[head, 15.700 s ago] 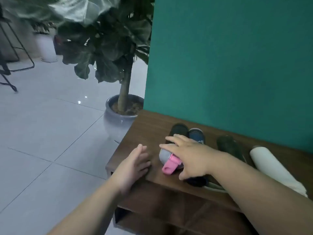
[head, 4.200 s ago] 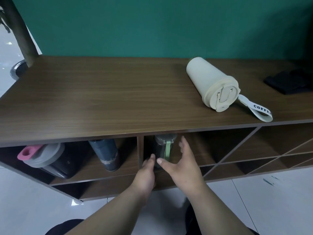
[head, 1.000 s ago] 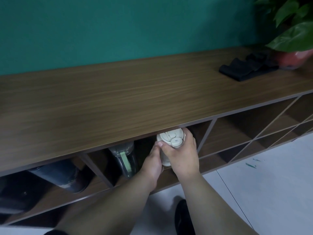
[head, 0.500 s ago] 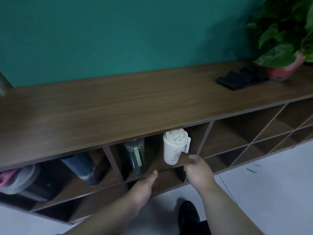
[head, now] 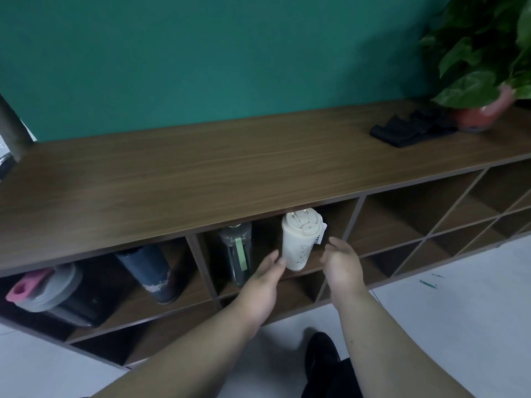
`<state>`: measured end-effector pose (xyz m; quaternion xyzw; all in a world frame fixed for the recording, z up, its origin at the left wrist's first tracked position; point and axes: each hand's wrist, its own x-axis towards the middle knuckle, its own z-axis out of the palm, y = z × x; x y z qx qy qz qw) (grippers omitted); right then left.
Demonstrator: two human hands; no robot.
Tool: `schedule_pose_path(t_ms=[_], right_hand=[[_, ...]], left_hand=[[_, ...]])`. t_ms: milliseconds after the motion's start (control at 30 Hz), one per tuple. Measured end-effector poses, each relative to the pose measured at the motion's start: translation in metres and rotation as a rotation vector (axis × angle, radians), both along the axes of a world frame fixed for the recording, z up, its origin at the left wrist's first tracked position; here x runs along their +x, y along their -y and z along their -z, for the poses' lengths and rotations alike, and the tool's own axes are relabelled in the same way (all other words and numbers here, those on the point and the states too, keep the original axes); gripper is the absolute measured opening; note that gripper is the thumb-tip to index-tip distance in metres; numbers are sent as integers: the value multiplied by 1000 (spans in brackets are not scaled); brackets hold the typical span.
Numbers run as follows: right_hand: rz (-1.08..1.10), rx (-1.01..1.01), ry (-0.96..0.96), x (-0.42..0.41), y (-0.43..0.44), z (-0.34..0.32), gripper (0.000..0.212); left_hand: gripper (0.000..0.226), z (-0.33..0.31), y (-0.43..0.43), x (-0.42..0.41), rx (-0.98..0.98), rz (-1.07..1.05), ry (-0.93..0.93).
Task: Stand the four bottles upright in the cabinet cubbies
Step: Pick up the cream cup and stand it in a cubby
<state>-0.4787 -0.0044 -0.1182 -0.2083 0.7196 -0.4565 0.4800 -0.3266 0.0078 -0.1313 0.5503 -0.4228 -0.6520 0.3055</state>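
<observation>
Cream cup point(head: 298, 242) released since a second ago, left upright between hands | left hand point(head: 263, 278), right hand point(head: 343, 267) withdrawn, spread, empty | fourth bottle judged placed

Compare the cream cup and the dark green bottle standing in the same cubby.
The cream cup is pale and opaque; the dark green bottle is dark and see-through, with a light green strap down its front. The cup tapers toward its base; the bottle's sides run straighter. The cup stands to the right of the bottle, between the two open hands. Both stand upright on the same shelf, apart from each other.
</observation>
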Motion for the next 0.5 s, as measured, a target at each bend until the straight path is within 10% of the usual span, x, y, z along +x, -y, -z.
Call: schedule_pose_path(t_ms=[500], right_hand=[[-228, -142, -56, -1, 32, 18, 86]], left_hand=[[41, 16, 52, -45, 17, -126, -178]])
